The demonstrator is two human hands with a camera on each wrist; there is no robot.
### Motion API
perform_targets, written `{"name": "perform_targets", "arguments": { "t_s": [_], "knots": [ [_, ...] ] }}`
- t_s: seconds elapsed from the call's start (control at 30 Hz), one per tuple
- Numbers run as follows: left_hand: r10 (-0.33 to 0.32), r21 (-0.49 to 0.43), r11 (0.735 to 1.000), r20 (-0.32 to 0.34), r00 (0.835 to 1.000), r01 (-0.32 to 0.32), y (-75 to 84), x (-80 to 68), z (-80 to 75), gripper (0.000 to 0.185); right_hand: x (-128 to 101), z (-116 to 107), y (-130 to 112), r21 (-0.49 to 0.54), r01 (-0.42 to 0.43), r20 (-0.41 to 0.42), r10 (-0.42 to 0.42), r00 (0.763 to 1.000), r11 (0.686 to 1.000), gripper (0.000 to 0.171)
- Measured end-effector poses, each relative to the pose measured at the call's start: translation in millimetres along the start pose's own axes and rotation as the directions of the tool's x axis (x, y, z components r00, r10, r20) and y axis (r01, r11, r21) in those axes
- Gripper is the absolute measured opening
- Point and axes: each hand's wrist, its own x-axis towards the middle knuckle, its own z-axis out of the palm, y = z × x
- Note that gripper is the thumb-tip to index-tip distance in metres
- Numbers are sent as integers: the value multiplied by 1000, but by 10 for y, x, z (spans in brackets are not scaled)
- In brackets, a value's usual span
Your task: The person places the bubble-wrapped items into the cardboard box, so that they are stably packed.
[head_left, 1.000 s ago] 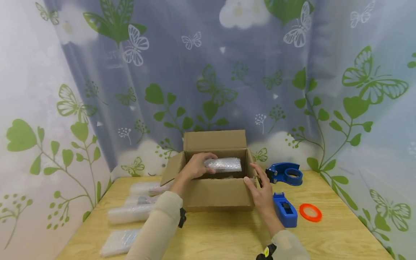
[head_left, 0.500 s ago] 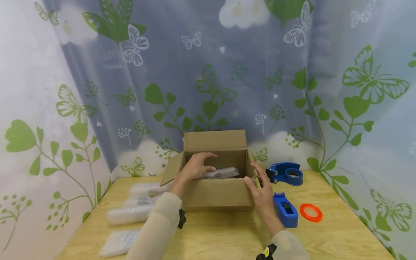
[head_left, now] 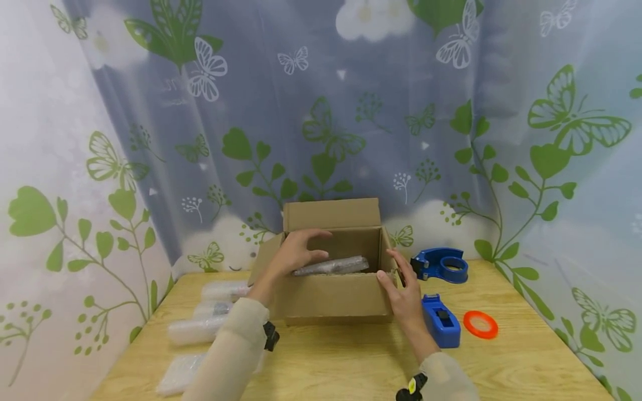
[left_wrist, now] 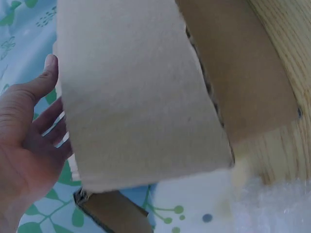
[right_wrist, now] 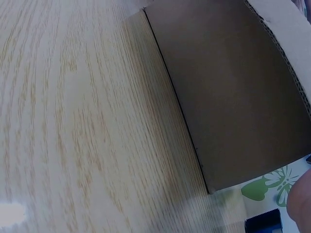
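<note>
An unsealed cardboard box [head_left: 331, 298] stands at the table's back, its rear flap raised. Inside lies a bubble-wrapped package [head_left: 333, 266], tilted, with its lower part hidden by the front wall. My left hand [head_left: 296, 253] hovers over the box's left side, thumb and fingers spread and holding nothing. In the left wrist view that hand [left_wrist: 34, 126] shows beside a cardboard flap [left_wrist: 141, 97]. My right hand [head_left: 406, 295] holds the box's front right corner, thumb on the front edge and fingers along the right side. Only a bit of it shows in the right wrist view.
Several bubble-wrapped packages [head_left: 198, 329] lie left of the box, partly behind the left forearm. On the right stand a blue tape dispenser [head_left: 443, 323] and a blue tape cutter [head_left: 441, 264]. An orange-red tape roll [head_left: 480, 324] lies near them.
The bubble-wrapped package has gone from the left hand down into the box. My left hand has let go and drawn slightly left and up. The right hand stays put.
</note>
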Motion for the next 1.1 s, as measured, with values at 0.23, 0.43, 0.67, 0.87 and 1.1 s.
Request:
{"name": "perform_targets", "arguments": {
  "t_s": [0.23,0.43,0.67,0.87,1.1],
  "knots": [
    [-8,31,999,0,1000,8,-33,-142,-158,53,54,18,296,-19,11,-8,-11,1000,1000,52],
    [-3,-8,1000,4,1000,3,-68,-261,-288,53,61,3,321,-11,6,-11,-6,1000,1000,52],
    [-66,-136,989,-1,998,65,-94,-454,-449,48,63,16,314,-9,28,-8,-28,1000,1000,52],
    [-19,-68,998,-31,999,17,-200,-589,-578,48,63,23,255,1,41,-25,-41,999,999,52],
    [12,-37,999,-86,996,-15,-453,-820,-682,51,4,2,33,-1,15,-8,-15,1000,1000,52]
  ]
}}
